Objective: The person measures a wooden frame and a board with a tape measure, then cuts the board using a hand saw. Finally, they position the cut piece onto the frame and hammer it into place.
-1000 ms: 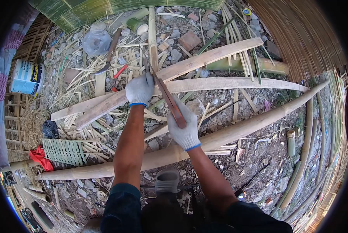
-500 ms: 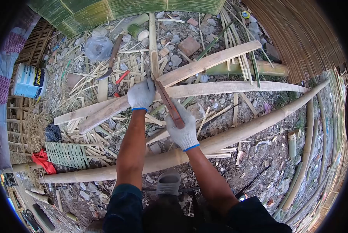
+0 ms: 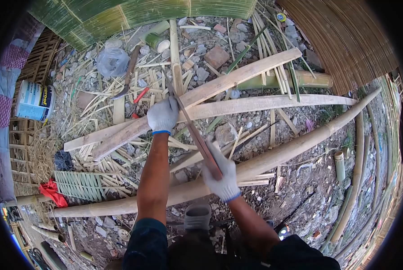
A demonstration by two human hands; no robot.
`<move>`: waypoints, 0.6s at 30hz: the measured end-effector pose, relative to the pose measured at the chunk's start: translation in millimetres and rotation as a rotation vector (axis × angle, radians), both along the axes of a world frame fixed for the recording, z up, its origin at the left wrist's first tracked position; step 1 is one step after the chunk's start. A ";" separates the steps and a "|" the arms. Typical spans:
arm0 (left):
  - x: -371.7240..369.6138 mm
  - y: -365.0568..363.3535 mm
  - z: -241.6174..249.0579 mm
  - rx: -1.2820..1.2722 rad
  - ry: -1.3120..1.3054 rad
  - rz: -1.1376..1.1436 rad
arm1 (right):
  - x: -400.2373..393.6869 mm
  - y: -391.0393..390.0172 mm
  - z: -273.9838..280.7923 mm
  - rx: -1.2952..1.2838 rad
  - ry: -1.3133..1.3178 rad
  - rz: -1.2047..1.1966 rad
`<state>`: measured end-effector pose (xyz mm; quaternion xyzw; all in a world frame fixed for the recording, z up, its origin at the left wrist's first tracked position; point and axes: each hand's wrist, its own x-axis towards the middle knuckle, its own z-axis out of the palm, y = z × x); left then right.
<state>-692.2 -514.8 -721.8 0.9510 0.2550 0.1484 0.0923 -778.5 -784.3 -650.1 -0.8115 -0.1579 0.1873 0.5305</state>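
Gripping: left hand (image 3: 163, 115) in a white knit glove closes around the far part of the long blade (image 3: 193, 130); right hand (image 3: 222, 175) wraps the reddish handle end.
Position: blade lies diagonally above the pale bamboo slats (image 3: 237, 104).
Technique: probably best with both wrists level and the pull even.
Textures: slats smooth, pale, gently curved; round pole (image 3: 273, 155); ground (image 3: 296, 189) stony, littered with splinters.
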 end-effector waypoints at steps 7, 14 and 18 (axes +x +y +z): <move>-0.4 -3.3 -4.8 0.018 -0.032 0.030 | 26.9 28.1 -13.6 0.086 -0.191 -0.038; 2.2 -2.7 0.2 0.004 -0.015 0.032 | -8.4 -14.3 -15.9 0.080 -0.162 -0.046; -0.3 0.0 -8.4 0.037 -0.019 0.018 | -11.4 -20.3 -9.1 0.078 -0.235 -0.048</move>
